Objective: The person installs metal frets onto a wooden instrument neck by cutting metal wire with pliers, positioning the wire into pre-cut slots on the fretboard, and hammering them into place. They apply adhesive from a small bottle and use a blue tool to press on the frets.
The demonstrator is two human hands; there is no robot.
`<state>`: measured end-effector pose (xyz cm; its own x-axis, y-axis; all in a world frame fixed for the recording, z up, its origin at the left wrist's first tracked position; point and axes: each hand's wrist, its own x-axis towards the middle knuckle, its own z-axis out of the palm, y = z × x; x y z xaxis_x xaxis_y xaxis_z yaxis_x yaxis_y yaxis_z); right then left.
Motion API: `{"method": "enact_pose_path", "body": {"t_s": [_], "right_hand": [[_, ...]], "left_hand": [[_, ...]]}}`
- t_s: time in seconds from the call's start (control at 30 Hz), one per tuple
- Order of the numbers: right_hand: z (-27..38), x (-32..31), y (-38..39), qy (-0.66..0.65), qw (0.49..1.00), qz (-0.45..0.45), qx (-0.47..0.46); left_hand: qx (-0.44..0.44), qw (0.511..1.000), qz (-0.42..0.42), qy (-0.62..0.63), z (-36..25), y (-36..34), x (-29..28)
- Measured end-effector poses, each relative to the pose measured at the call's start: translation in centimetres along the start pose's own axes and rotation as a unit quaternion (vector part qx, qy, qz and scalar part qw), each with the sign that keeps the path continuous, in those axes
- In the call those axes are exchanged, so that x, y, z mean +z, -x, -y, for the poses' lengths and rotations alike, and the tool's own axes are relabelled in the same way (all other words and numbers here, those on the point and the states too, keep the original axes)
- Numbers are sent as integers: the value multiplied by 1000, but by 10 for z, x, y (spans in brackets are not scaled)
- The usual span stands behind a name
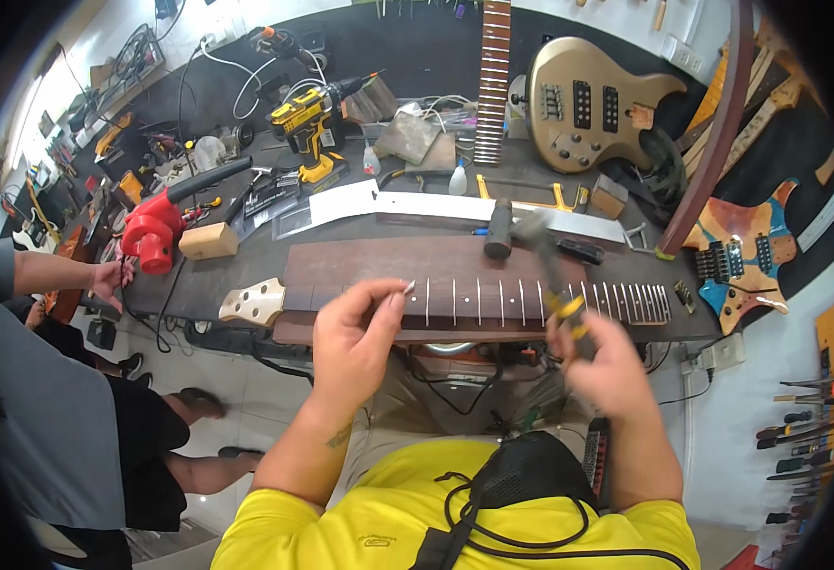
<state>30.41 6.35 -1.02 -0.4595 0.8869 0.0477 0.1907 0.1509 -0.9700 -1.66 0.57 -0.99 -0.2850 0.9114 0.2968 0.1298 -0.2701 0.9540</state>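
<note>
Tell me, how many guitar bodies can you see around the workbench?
2. A gold guitar body lies at the back of the bench, and a blue-and-orange guitar body sits to the right of the bench. More may be hidden among the clutter at far left.

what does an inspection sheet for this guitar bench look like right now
surface: dark workbench, crowded.
job's things: guitar neck lying flat, frets along it; small fret piece pinched in left hand; blurred hammer in right hand.
clutter: yellow drill, red blower, wood block, black mallet.
grippers: both hands closed on their things.
cables: white cords at the back.
surroundings: gold guitar body; another person's hand at left.
</note>
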Motion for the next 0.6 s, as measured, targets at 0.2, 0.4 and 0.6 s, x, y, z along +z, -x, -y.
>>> {"method": "enact_pose_path", "body": {"t_s": [0.2,0.4,0.6], "right_hand": [[12,39,12,20,990,121,-65],[9,38,11,14,988,139,-72],[10,42,10,-12,982,164,-94]], "left_hand": [[167,976,16,-138,-31,-10,25],[227,949,7,-218,-41,0,24],[291,930,25,-223,-44,3,14]]}}
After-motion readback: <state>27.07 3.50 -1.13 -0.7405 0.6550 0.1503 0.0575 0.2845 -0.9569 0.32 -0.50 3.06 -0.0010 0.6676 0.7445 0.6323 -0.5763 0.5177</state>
